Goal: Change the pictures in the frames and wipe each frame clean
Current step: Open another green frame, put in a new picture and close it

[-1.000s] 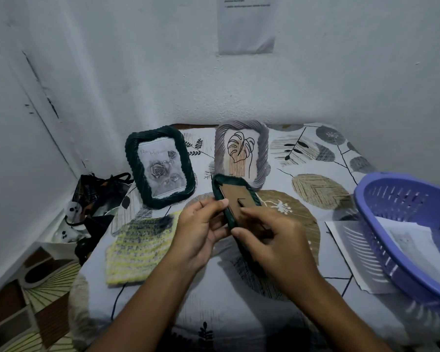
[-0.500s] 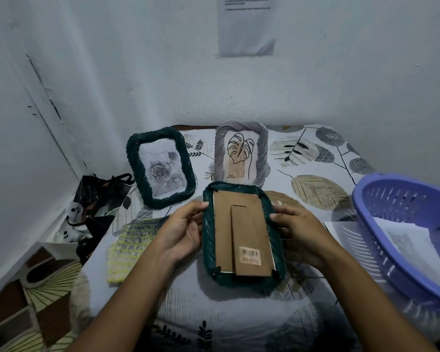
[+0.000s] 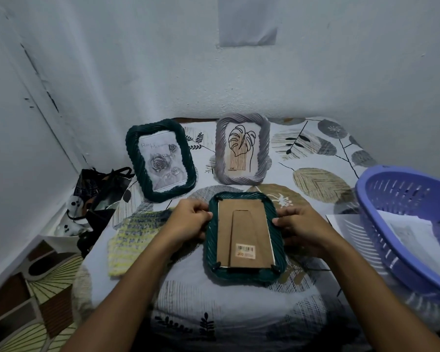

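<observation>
Since a second ago the dark green frame (image 3: 244, 237) has turned from edge-on between the hands to lying flat, back side up, and since half a second ago it has hardly shifted. The left hand (image 3: 188, 222) grips its left rim, fingers (image 3: 203, 214) curled over the twisted, rope-like moulding; the right hand (image 3: 300, 227) grips the right rim in the same way, its fingers bent round the edge. The frame is a rounded rectangle with a ribbed plastic-looking border. Its back is a flat brown board (image 3: 241, 232), cardboard or fibreboard, with a tapering stand leaf down the middle and a small barcode sticker (image 3: 246, 250) near the bottom. Small dark tabs sit at the corners.

It rests at the centre of a surface covered by a cloth (image 3: 323, 184) printed with leaves and hatched ovals. At 9 o'clock of it lies a knitted yellow-and-grey rag (image 3: 132, 240), coarse and square. At 11 o'clock a second dark green frame (image 3: 160, 160) of the same twisted shape stands tilted, showing a grey rose drawing. At 12 o'clock a pale grey twisted frame (image 3: 242, 148) stands with a line-drawn leaf picture. At 3 o'clock a lilac plastic basket (image 3: 401, 199) with slotted walls holds paper sheets (image 3: 417, 235).
</observation>
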`<state>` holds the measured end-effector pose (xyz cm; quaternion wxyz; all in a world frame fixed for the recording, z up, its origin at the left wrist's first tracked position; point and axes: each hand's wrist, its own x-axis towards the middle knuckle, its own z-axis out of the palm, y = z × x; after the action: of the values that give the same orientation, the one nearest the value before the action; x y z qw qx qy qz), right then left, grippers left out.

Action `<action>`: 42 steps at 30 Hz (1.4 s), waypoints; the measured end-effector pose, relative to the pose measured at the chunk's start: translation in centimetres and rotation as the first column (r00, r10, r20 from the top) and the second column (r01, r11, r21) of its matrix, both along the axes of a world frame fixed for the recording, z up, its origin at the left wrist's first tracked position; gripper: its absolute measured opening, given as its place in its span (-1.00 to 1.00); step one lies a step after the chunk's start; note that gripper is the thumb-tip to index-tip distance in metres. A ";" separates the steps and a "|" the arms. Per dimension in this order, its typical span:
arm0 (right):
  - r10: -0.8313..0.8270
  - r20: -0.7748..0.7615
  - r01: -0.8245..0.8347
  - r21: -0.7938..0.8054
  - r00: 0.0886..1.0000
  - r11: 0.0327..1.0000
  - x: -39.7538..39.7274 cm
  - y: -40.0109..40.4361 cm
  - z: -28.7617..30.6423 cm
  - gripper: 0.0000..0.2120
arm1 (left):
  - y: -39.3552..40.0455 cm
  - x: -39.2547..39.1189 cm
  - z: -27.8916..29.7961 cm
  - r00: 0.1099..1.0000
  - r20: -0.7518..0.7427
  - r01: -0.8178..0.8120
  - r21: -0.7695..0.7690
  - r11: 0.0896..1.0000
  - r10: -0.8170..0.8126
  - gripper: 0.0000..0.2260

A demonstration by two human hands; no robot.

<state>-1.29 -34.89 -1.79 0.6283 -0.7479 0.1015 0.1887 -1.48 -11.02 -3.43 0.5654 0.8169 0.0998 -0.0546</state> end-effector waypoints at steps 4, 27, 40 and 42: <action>-0.005 0.047 0.014 -0.179 0.999 0.984 0.5 -0.2 -1.0 -0.93 | -0.4 0.4 -0.7 0.992 0.129 -0.033 0.289 0.957 -0.005 -0.94; 0.057 0.355 0.196 -0.636 0.933 0.746 3.4 1.8 -3.0 -0.85 | -2.9 3.6 -2.0 0.980 0.182 -0.166 0.517 0.840 0.082 -0.72; -0.033 0.379 0.291 -0.648 0.925 0.704 4.0 2.5 -3.9 -0.72 | -3.1 3.9 -2.1 0.968 0.226 -0.216 0.538 0.815 0.107 -0.82; -0.037 0.379 0.292 -0.644 0.925 0.707 4.1 2.5 -4.0 -0.75 | -3.2 3.8 -2.1 0.967 0.233 -0.215 0.551 0.806 0.099 -0.83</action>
<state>2.80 -32.36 -5.82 0.3267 -0.9358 0.1221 -0.0516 2.36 -14.23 -5.51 0.3037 0.9389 0.1236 0.1044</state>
